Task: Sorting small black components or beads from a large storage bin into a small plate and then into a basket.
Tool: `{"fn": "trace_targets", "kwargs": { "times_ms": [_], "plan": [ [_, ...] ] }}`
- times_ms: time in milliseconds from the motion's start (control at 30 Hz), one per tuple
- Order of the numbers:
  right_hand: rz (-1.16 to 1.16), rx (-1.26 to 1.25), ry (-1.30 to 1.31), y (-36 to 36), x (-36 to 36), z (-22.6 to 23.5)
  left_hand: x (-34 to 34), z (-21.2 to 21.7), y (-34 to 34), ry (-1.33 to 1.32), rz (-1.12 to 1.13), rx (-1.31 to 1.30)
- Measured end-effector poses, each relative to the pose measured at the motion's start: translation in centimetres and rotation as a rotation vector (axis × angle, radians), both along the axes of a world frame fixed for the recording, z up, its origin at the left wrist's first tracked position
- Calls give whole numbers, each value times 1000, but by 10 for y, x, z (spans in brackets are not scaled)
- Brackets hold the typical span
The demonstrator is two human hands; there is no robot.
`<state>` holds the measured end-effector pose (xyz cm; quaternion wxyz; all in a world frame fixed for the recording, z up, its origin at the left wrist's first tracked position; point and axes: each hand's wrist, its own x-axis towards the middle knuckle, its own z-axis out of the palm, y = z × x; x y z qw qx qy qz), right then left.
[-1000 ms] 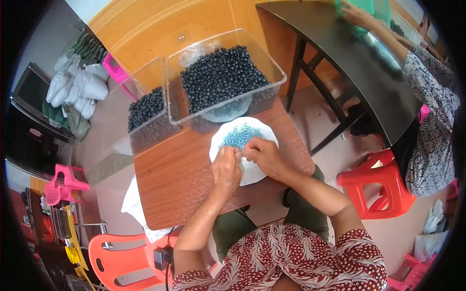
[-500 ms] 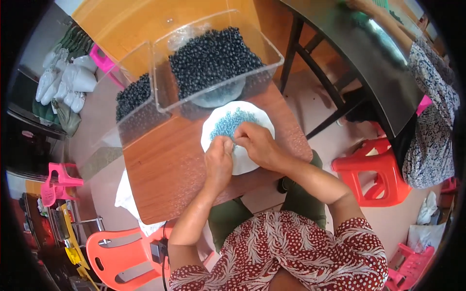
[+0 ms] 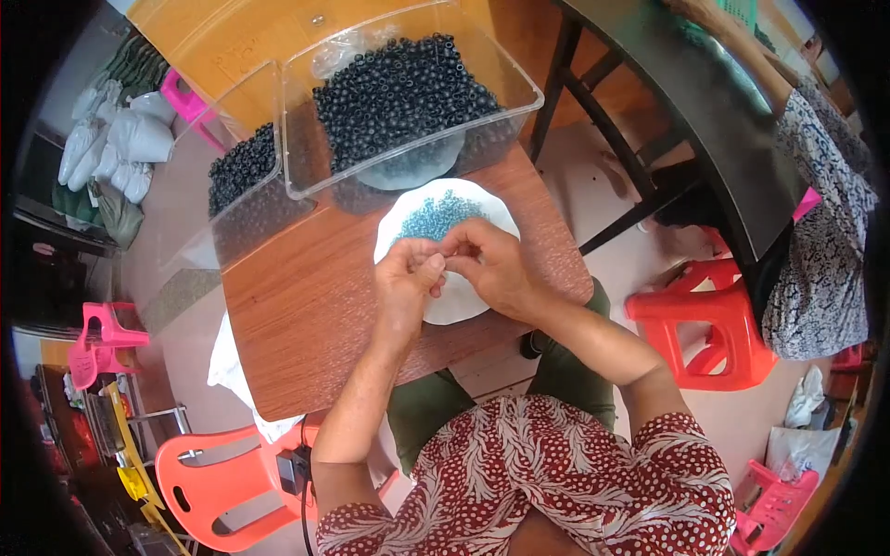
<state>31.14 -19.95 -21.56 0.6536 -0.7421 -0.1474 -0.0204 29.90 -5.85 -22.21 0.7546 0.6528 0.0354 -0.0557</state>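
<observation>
A white plate (image 3: 461,304) with a wavy rim lies on the small wooden table (image 3: 301,306), with a heap of tiny light-blue beads (image 3: 443,211) on its far part. Over the plate's near left part, my left hand (image 3: 400,287) is closed, thumb and fingers pinched. Facing it from the right is my right hand (image 3: 496,271), also in a pinch, its fingertips meeting those of the left. Whatever is between the fingertips is too small to make out.
Behind the plate stands a clear plastic box (image 3: 501,130) of small black ring-shaped pieces (image 3: 399,102); a second box with more black pieces (image 3: 243,171) adjoins it. A dark table (image 3: 705,130) with a co-worker's arm (image 3: 742,56) is at right, near a red stool (image 3: 700,324).
My right hand has drawn back slightly from the beads and its fingers have opened out into a pinch against my left fingertips. My left hand has turned toward it. The view shifted slightly.
</observation>
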Motion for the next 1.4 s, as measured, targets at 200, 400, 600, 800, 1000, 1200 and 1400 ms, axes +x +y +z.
{"fn": "trace_targets", "kwargs": {
  "times_ms": [200,400,600,800,1000,1200,1400],
  "plan": [
    [16,-194,-503,-2,2,-3,2,12,2,128,25,-23],
    [23,-240,-554,-3,7,-7,10,19,4,197,13,85],
    [95,-247,-464,-5,11,-5,9,10,5,-52,-36,469],
    [113,-295,-447,-1,15,-7,0,4,8,-263,-50,627],
    [-10,-539,-640,-19,38,32,-11,18,24,-503,8,770],
    [73,-700,-577,26,160,111,-6,19,31,-387,219,219],
    [394,-1136,-492,64,250,50,-3,1,36,-236,201,19]
  ]
}}
